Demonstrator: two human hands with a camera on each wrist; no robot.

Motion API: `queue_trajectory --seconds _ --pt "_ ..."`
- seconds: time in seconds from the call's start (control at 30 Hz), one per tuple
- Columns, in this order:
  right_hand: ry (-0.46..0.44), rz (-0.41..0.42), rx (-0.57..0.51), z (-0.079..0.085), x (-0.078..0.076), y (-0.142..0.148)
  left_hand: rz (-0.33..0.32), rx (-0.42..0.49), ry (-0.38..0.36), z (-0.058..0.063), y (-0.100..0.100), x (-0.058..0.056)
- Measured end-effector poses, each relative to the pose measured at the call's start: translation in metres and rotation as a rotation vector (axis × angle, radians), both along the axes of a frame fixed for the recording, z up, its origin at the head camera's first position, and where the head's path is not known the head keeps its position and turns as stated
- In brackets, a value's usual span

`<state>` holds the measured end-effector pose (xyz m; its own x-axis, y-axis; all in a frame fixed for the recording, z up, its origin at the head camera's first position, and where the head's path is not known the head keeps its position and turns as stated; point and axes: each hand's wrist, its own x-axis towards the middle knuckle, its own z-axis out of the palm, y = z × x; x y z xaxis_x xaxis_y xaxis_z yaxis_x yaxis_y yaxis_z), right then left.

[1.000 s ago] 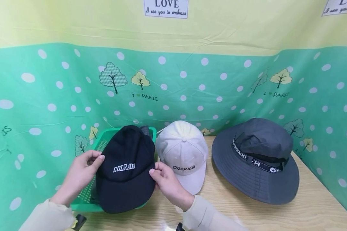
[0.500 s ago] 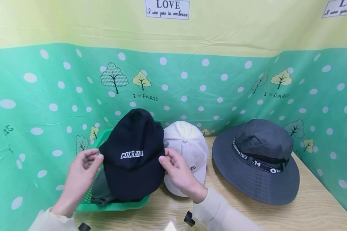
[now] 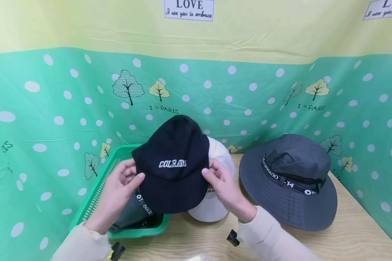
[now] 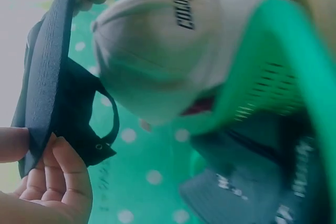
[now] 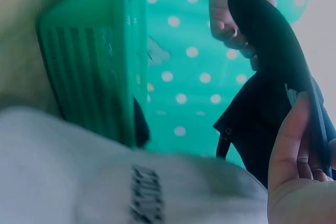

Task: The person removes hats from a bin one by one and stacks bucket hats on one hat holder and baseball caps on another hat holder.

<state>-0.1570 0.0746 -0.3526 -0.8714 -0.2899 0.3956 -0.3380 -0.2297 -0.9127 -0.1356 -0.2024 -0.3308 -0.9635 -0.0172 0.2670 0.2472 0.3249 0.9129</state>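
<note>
A black baseball cap [image 3: 173,188] with white lettering is held up between both hands, brim toward me. My left hand [image 3: 119,188] pinches its left edge, thumb in front and fingers behind, as the left wrist view also shows. On the other side my right hand [image 3: 225,185] pinches the right edge the same way. Under and left of the cap stands a green basket [image 3: 94,192] with a dark grey hat [image 3: 130,214] in it. Partly hidden behind the cap, a light-coloured baseball cap [image 3: 223,152] rests on the table.
To the right lies a dark grey wide-brimmed hat [image 3: 294,170] with a lettered band. A green and yellow printed cloth [image 3: 261,108] hangs around the back and sides of the wooden table [image 3: 356,239].
Both hands have lifted the black cap up and to the right, out from over the basket. The grey hat in the basket shows more, and the light cap is more covered.
</note>
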Motion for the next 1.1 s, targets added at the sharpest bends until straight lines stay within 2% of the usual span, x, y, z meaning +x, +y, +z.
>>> queue_trajectory --seconds 0.2,0.33,0.47,0.6,0.7,0.9,1.1 --pt "-0.014 -0.134 0.029 0.028 -0.016 0.026 -0.059 0.064 0.045 0.026 0.028 -0.025" --pt "-0.057 -0.209 0.048 0.038 -0.032 0.041 -0.1 0.102 0.018 0.037 0.045 -0.046" --pt "-0.13 -0.24 0.06 0.039 -0.046 0.051 -0.121 0.131 -0.041 0.04 0.06 -0.066" --pt "-0.204 -0.254 0.059 0.033 -0.054 0.058 -0.129 0.194 -0.124 0.037 0.07 -0.081" --pt "-0.254 -0.26 0.052 0.026 -0.055 0.061 -0.131 0.258 -0.206 0.029 0.076 -0.086" --pt "-0.35 -0.242 0.019 0.01 -0.051 0.063 -0.16 0.362 -0.332 0.012 0.08 -0.082" --pt "-0.454 -0.119 -0.079 0.001 -0.043 0.067 -0.199 0.419 -0.354 0.0 0.083 -0.081"
